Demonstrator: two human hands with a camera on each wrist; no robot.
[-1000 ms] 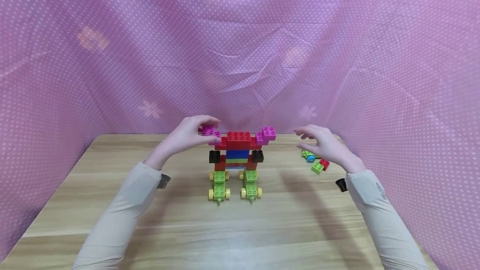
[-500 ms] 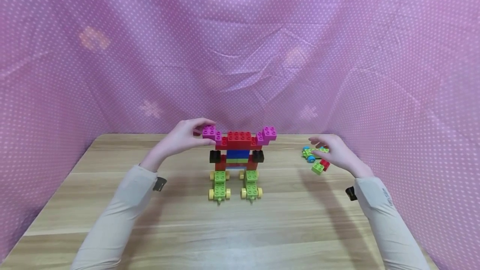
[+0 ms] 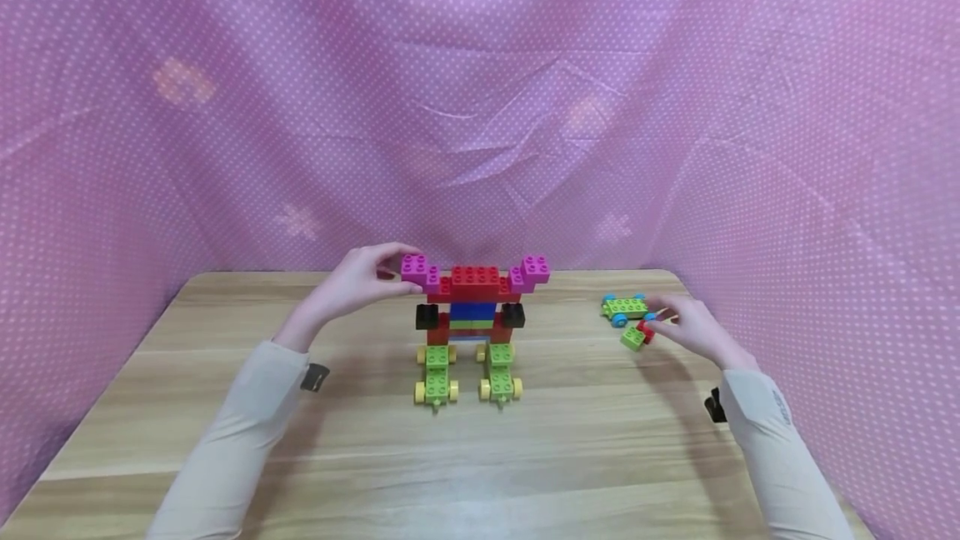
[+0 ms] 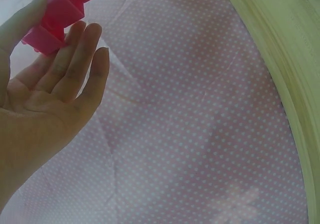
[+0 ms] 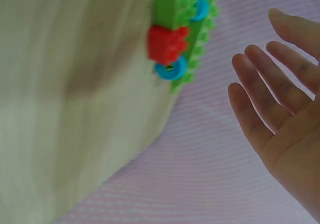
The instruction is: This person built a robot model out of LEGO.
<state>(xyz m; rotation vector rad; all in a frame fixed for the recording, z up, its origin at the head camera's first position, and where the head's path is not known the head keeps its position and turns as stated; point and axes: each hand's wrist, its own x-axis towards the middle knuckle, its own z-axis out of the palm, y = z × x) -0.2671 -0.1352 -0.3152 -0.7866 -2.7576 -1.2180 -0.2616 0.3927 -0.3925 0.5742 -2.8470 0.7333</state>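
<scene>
A brick figure stands upright mid-table, with a red brick [image 3: 475, 277] on top, a blue middle and stepped pink arms. My left hand [image 3: 351, 282] is at the left arm, its thumb and fingers loosely to either side of the outer pink brick [image 3: 414, 268]. In the left wrist view, its thumb overlaps a pink brick [image 4: 61, 8] and the other fingers lie relaxed. My right hand [image 3: 697, 327] reaches over a small red brick [image 3: 646, 332], thumb and forefinger parted. Its fingers [image 5: 255, 86] look spread and hold nothing in the right wrist view.
A green brick [image 3: 632, 338] lies against the red one. Behind them sits a green wheelbase [image 3: 626, 308] with blue wheels. The figure's feet are green wheelbases [image 3: 437, 382] with yellow wheels. A pink dotted curtain [image 3: 480, 107] hangs along the table's back and sides.
My right hand has moved right and down towards the loose bricks, uncovering the blue-wheeled base. My left hand has slid slightly left along the pink arm, while the figure has stayed in place.
</scene>
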